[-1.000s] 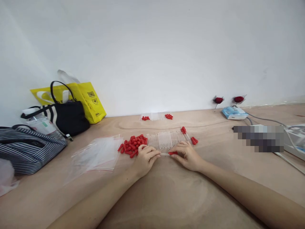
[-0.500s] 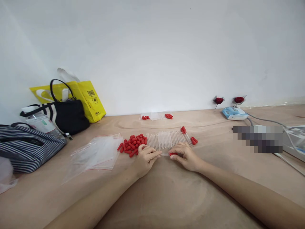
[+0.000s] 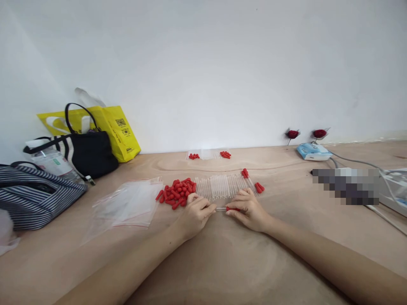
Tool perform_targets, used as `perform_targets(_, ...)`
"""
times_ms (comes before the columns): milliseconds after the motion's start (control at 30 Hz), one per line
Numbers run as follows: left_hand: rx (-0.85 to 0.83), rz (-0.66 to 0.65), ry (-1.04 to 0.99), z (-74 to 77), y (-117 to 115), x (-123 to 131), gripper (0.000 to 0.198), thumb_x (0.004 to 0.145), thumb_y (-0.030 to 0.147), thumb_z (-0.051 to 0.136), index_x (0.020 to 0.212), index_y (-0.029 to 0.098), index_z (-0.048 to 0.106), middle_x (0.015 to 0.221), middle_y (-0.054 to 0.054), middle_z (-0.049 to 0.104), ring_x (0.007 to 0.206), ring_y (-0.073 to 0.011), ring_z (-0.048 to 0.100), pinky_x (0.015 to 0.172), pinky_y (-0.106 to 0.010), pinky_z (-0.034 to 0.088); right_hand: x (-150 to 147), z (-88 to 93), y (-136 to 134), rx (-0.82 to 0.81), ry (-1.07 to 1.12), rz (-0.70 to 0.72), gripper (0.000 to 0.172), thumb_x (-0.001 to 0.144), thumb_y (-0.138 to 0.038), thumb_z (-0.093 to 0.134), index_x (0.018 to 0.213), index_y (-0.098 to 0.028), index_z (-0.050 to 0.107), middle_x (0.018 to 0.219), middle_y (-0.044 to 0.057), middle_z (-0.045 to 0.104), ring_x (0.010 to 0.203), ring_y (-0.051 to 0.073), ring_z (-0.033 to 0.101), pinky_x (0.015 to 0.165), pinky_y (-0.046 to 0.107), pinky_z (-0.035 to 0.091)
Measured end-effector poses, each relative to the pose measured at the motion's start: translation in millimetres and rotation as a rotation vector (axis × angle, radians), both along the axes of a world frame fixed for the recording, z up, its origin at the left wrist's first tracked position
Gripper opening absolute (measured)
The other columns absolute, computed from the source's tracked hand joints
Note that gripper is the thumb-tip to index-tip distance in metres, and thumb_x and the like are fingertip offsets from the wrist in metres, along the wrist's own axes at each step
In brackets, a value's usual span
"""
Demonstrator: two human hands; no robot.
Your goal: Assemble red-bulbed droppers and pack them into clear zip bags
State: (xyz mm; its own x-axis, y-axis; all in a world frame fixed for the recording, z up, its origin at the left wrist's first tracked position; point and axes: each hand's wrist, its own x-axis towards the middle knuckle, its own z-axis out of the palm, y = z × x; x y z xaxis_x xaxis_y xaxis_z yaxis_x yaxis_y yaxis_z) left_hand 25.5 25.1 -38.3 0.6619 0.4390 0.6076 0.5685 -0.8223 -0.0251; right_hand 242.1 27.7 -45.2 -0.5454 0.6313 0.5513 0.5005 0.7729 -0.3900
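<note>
Far left, bags [image 3: 38,197] sit by the wall, with flat zip bags [image 3: 127,203] beside them on the table [image 3: 222,262]. Next comes a pile of red caps [image 3: 176,192], touching a row of clear tubes [image 3: 222,186]. Just in front, the left hand [image 3: 195,214] pinches one end of a tube [image 3: 221,209], held level close over the table. The right hand [image 3: 251,209] pinches the cap [image 3: 233,209] at its other end. I'd keep the tube in line with the cap, grip near the joint, and push with a slight twist so the thin tube doesn't bend.
</note>
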Motion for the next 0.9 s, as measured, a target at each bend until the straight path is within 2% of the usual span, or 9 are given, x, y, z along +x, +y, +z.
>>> perform_targets(267, 0.027, 0.002, -0.005, -2.3, -0.4, 2.7, 0.022, 0.087, 0.016, 0.039, 0.086, 0.017, 0.062, 0.063, 0.000, 0.056, 0.059, -0.0109, 0.046, 0.072, -0.032, 0.030, -3.0, 1.4, -1.6, 0.055, -0.066, -0.013, 0.016, 0.083, -0.029, 0.051, 0.082, -0.020, 0.064, 0.071, 0.003, 0.064, 0.071, 0.015, 0.051, 0.071, 0.033, 0.029)
perform_targets(900, 0.009, -0.006, -0.039, 0.4, -3.4, 2.5, 0.019, 0.086, 0.017, 0.043, 0.082, 0.017, 0.061, 0.060, 0.002, 0.053, 0.056, -0.0102, 0.045, 0.072, -0.031, 0.030, -6.9, 5.3, -1.0, 0.026, -0.091, 0.071, 0.017, 0.085, -0.028, 0.046, 0.082, -0.019, 0.060, 0.069, 0.002, 0.061, 0.071, 0.014, 0.050, 0.072, 0.034, 0.028)
